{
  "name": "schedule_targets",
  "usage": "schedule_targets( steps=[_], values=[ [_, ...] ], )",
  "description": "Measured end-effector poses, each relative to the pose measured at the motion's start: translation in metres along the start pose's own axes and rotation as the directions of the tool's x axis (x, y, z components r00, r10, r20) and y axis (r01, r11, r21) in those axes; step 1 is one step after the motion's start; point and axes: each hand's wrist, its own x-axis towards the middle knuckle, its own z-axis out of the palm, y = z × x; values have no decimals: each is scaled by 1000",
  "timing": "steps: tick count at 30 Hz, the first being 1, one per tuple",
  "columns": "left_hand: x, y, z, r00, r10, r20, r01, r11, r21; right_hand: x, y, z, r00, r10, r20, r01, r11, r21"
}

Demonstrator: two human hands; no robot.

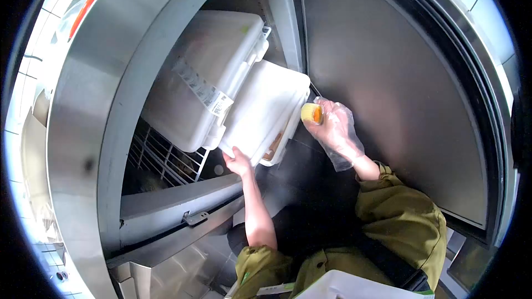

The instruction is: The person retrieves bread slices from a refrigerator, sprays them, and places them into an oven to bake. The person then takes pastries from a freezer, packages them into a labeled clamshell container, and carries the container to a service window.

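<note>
My bare left hand (238,162) grips the near edge of a white plastic lid (263,108), which lies at a slant over a white container (272,161). Something brown shows inside that container beneath the lid's right edge. My right hand (335,127) wears a loose clear plastic glove. It is closed round a small yellow food piece (311,113) with an orange part facing the palm side; its exact kind is unclear. This hand hovers just right of the lid, apart from it.
A closed white storage box (205,72) with a printed label (220,103) stands left of the lid inside a steel refrigerator. Below it is a wire shelf (166,158). The refrigerator door (399,94) stands open at the right. A metal frame (83,133) borders the left side.
</note>
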Motion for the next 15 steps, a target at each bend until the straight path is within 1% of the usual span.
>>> schedule_targets(
  steps=[1,3,4,5,6,9,10,13,15],
  values=[
    [-7,-2,5,999,-1,-36,3,998,55,-3,0,-1,1000,-24,-8,24,999,24],
    [-23,7,11,999,16,-36,-9,979,205,-6,3,-4,997,-74,-30,76,995,68],
    [-30,11,14,998,-11,-56,32,927,375,-7,3,-5,998,-69,5,68,993,91],
    [-40,17,15,996,-36,-81,74,843,533,-7,1,-9,997,-68,23,65,992,106],
    [-47,20,17,992,-55,-110,115,730,673,-6,-2,-15,997,-67,41,62,991,122],
    [-52,-17,26,974,3,-225,122,830,544,-5,-7,-21,995,-67,75,52,981,189],
    [-51,-26,29,984,-60,-167,103,960,260,-5,-8,-22,995,-67,72,52,979,196],
    [-48,-26,40,956,-84,-281,151,962,227,-5,-13,-30,993,-91,73,73,973,217],
    [-43,-15,35,972,-118,-202,170,950,263,-3,-16,-36,991,-118,63,101,969,226]
  ],
)
